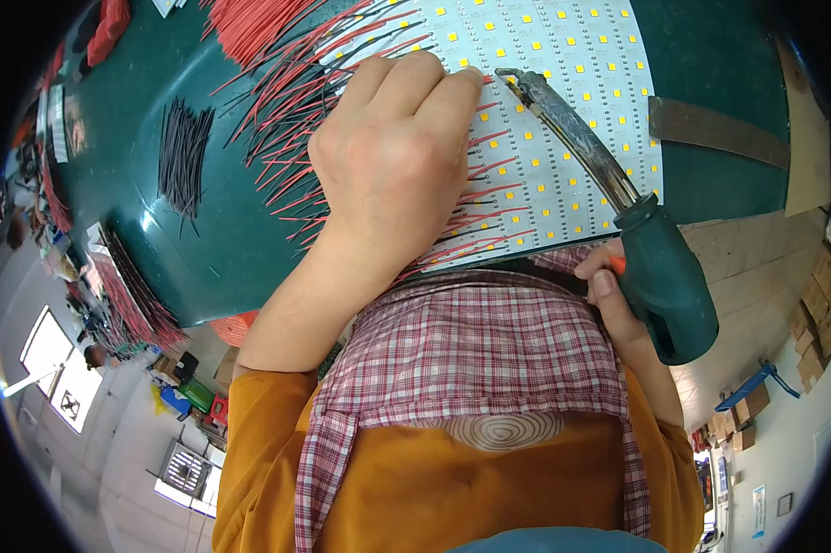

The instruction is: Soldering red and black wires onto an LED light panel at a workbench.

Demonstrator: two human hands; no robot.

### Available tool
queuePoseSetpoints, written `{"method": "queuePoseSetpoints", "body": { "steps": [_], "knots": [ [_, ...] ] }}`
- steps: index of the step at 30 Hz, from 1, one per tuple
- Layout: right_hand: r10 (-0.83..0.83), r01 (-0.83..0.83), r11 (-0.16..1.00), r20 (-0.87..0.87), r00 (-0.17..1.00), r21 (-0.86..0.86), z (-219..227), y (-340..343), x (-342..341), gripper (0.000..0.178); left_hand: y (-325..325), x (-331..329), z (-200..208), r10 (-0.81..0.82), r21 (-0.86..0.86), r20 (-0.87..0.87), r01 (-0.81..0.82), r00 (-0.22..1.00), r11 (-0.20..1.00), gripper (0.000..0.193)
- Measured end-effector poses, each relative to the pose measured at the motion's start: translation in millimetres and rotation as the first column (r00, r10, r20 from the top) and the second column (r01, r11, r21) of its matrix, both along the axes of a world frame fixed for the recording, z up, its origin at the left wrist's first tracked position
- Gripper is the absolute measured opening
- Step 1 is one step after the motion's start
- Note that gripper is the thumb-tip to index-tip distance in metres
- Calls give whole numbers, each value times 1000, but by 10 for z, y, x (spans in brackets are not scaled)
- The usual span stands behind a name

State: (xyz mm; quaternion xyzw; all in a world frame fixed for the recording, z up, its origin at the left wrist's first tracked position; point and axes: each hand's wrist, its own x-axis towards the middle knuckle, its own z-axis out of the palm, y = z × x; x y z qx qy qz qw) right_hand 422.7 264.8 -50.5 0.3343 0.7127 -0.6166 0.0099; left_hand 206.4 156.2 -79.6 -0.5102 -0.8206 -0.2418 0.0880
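Note:
My left hand (392,152) is closed in a pinch over the left part of a white LED board (581,111). A short red wire end (487,80) pokes out at its fingertips, against the board. My right hand (615,300) grips the green handle of a soldering iron (671,276) by the board's near edge. The iron's dark, crusted tip reaches up and left, close beside that wire end. Rows of yellow LEDs cover the board. Along its left side, several red and black wires (291,138) fan out, partly hidden under my left hand.
On the green table (121,175) lie a bundle of black wires (185,157) and a thick red wire bundle (259,28). A flat metal strip (719,132) lies right of the board. More wire bundles (130,281) sit at the left edge. My checked apron (489,341) borders the near edge.

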Motion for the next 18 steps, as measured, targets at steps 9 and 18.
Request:
{"method": "queuePoseSetpoints", "body": {
  "steps": [9,18],
  "knots": [
    [-142,139,979,-6,990,-149,-78,-25,131,7,17,81,61,16,-16,-15,-16,1000,1000,20],
    [-25,18,995,-65,998,-101,11,63,68,5,-10,72,19,-10,-46,-86,6,996,999,22]
  ]
}}
